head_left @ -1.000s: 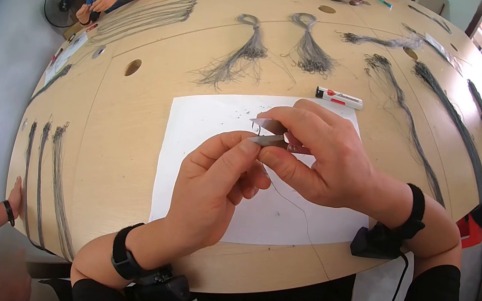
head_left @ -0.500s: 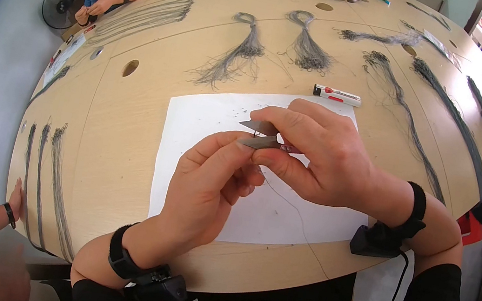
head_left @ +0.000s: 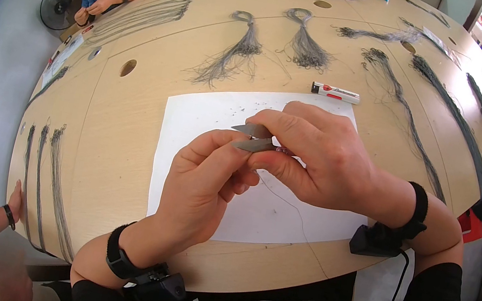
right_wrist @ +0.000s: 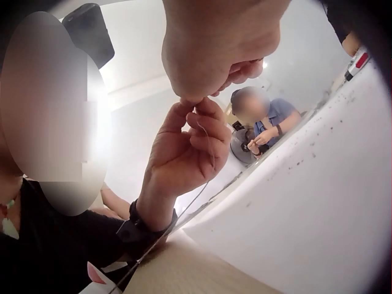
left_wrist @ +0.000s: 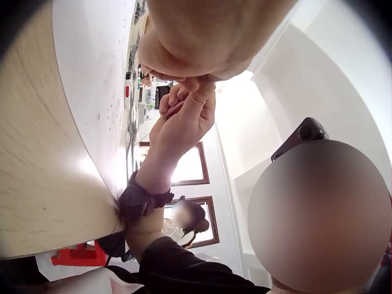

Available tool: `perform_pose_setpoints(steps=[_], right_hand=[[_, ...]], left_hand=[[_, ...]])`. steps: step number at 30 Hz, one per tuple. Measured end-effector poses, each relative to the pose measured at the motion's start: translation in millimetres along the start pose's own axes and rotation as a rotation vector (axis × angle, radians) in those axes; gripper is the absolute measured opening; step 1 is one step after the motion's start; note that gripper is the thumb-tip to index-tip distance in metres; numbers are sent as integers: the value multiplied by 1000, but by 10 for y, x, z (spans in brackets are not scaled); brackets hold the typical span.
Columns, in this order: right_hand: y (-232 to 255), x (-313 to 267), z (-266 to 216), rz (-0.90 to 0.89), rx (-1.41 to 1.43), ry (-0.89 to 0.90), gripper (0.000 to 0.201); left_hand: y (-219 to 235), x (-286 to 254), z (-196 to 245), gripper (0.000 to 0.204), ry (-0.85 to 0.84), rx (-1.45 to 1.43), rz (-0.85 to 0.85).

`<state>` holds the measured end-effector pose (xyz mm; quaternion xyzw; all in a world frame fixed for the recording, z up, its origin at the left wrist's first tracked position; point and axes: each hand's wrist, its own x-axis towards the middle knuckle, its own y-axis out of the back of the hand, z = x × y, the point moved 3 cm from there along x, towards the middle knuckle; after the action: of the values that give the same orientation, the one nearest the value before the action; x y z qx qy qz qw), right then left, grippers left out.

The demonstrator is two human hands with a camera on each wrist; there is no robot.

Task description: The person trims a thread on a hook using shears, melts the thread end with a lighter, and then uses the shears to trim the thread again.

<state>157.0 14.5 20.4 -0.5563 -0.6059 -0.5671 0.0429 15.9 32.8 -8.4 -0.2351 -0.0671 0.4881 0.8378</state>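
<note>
In the head view my right hand (head_left: pixel 321 152) grips a pair of thread snips (head_left: pixel 256 145), its two grey blades apart and pointing left. My left hand (head_left: pixel 201 176) pinches the end of a thin grey cord (head_left: pixel 291 204), thumb tip right at the lower blade. The cord's tip is mostly hidden by blades and fingers. From the left fingers the cord trails down across the white paper (head_left: pixel 180 204) to the table's near edge. The right wrist view shows the cord (right_wrist: pixel 201 193) hanging from the left hand (right_wrist: pixel 184 153).
A white marker (head_left: pixel 336 93) lies behind the paper, which carries small dark bits. Looped cord bundles (head_left: pixel 305 49) and long dark bundles (head_left: pixel 448 110) spread over the table (head_left: pixel 151 109). Other bundles (head_left: pixel 58 183) lie at left, near another person's hand (head_left: pixel 15 201). Someone sits across at far left.
Both hands and the snips have shifted slightly left. The blades have slid left past the left fingertips, and the dark cord tip between them shows less than before.
</note>
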Motion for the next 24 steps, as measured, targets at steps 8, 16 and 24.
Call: perform_pose_setpoints(steps=[8,16,24], right_hand=[[1,7,-25,22,-9,-47,24],[44,-9,23,52,284,-272,23],[22,-55,-4,34,467,-341,17]], left_hand=[[4,0,15,8,-23,15,-10],[-21,-19,34,12,-128,59,7],[-26,-18,-14,12,-166,120,-19]])
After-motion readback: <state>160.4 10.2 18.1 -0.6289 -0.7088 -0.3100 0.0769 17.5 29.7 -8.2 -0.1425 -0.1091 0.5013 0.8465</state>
